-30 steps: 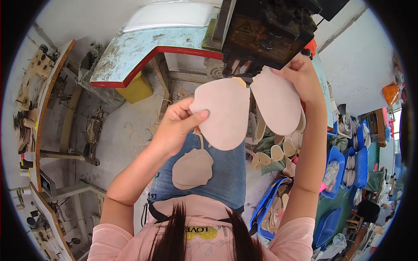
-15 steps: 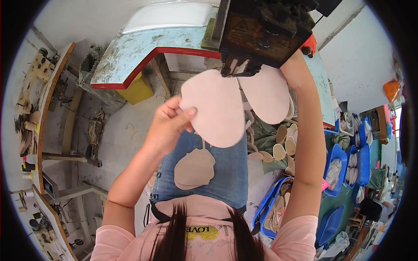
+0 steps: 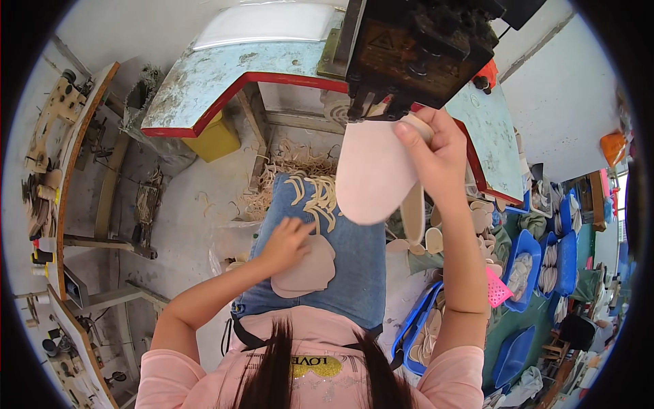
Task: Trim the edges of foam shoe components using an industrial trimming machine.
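Note:
My right hand [image 3: 439, 150] pinches a pale pink sole-shaped piece [image 3: 375, 174] at its upper right edge, just under the head of a dark machine [image 3: 419, 61]. A narrower beige sole piece [image 3: 412, 215] hangs behind it, linked to the same hand. On my lap lies a stack of rounded pinkish-beige pieces [image 3: 306, 269], slightly out of line with each other. My left hand [image 3: 287, 243] is at the stack's upper left edge, fingers apart and a little bent, with nothing seen in them. Curved cream trimmings [image 3: 320, 201] lie on my jeans beyond the stack.
A worn pale-blue table [image 3: 225, 71] with a red edge curves round the machine. Below it are a yellow bin [image 3: 214, 140] and a heap of offcuts [image 3: 289, 163]. Blue baskets [image 3: 524, 262] with pieces stand on the right. Sewing machines [image 3: 58, 129] line the left.
My left hand has let go of the pink piece and dropped to the stack on my lap. My right hand has come forward from beside the machine and now grips the piece, uncovering the trimmings.

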Tool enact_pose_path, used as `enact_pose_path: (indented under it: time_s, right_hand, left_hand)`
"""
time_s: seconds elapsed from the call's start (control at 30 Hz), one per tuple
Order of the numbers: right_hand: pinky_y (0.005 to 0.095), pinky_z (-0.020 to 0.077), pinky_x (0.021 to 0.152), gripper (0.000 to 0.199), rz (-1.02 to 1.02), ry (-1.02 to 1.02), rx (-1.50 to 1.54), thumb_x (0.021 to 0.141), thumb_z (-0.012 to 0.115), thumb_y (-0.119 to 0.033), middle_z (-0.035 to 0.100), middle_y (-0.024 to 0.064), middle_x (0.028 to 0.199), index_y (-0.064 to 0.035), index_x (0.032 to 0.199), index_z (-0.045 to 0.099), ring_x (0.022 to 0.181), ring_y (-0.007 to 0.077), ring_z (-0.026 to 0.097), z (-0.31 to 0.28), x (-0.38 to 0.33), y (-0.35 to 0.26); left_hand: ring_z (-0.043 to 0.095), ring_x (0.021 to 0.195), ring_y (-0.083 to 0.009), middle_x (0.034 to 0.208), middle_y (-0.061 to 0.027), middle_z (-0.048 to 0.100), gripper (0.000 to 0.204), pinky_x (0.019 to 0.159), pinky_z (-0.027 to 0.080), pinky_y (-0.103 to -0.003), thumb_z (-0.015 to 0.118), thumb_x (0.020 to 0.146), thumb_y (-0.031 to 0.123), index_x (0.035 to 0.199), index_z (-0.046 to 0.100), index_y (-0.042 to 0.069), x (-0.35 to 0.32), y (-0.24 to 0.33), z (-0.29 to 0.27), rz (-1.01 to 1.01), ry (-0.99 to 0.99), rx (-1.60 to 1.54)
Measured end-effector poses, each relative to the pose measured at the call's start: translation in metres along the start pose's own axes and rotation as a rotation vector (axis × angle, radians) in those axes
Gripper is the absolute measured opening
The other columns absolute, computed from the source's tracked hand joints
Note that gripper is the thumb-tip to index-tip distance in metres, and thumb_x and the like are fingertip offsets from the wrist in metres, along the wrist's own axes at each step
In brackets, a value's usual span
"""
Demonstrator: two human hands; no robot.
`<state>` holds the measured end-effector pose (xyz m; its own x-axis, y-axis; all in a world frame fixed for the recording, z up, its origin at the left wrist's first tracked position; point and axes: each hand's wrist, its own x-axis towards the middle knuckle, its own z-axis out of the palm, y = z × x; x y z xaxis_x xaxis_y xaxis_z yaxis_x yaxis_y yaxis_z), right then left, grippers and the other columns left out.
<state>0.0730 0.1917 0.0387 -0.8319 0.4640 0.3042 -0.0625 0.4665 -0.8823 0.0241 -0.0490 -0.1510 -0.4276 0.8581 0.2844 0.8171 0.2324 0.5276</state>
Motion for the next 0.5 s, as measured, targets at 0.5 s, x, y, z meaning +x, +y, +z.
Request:
enact_pose_path:
  time_s: [0.5]
  right_hand:
    - [0.0197, 0.0396, 0.063, 0.015, 0.273, -0.329, 0.544, 0.077, 0.058, -0.005, 0.051, -0.0008, 0.074, -0.0010, 0.091, 0.053, 0.069, 0.0050, 0.046, 0.036, -0.033, 0.017]
  left_hand:
    - [0.056, 0.058, -0.0074, 0.072, -0.0050, 0.061, 0.022, 0.053, 0.045, -0.020, 0.063, 0.074, 0.016, 0.088, 0.061, -0.001, 0.142, 0.049, -0.158, -0.366, -0.189, -1.068]
